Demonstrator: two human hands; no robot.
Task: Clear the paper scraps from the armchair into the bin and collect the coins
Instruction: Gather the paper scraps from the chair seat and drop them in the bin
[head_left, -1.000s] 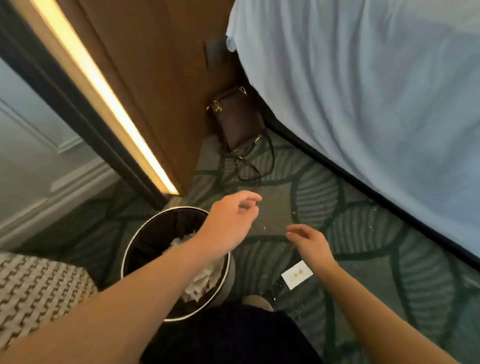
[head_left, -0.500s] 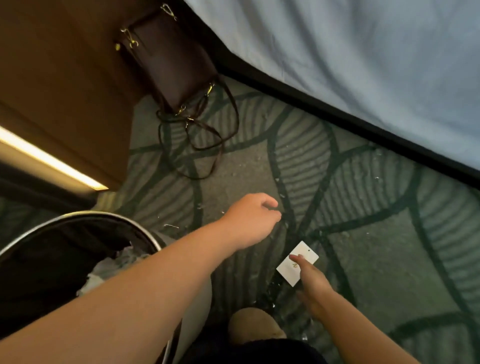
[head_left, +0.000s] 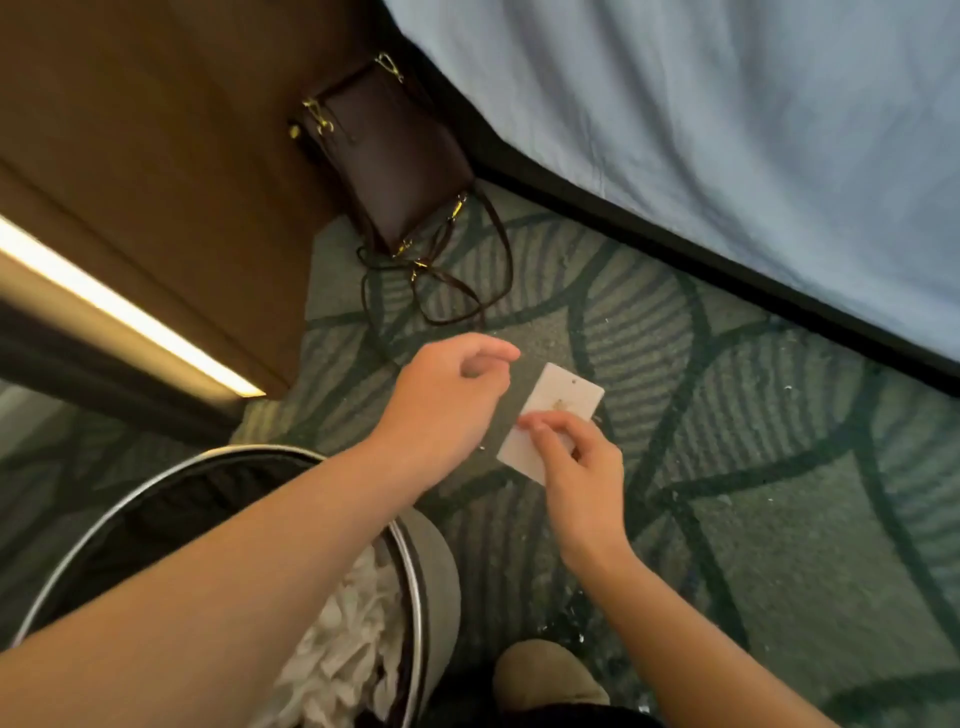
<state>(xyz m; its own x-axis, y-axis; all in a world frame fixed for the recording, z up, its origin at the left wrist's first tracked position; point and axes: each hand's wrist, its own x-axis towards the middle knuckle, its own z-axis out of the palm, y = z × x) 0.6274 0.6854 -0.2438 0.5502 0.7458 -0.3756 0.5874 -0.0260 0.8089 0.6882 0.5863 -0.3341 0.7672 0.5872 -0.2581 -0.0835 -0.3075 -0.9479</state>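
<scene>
So the right hand had a white card pinched by its near end, thumb on top and the other fingers tucked under it, and the rest of the card stuck out from the fingertips toward 12 o'clock. The card sat pretty much dead centre of the view, tilted, with a tiny hole near its far corner and a little gold mark in the middle. I couldn't tell if it was touching the carpet or lifted off it. The left hand was just beside the card at 9 o'clock of it, not touching it, fingers curled in under the palm. Honestly couldn't tell whether anything was in there. The bin was down at 7 o'clock under the left forearm, with crumpled paper scraps inside. A few tiny white bits lay on the carpet at 6 o'clock, next to a tan slipper. Up at 11 o'clock a brown bag leaned by the wooden panel, strap looped on the floor, and a bed with a pale blue sheet filled 1 to 3 o'clock.
</scene>
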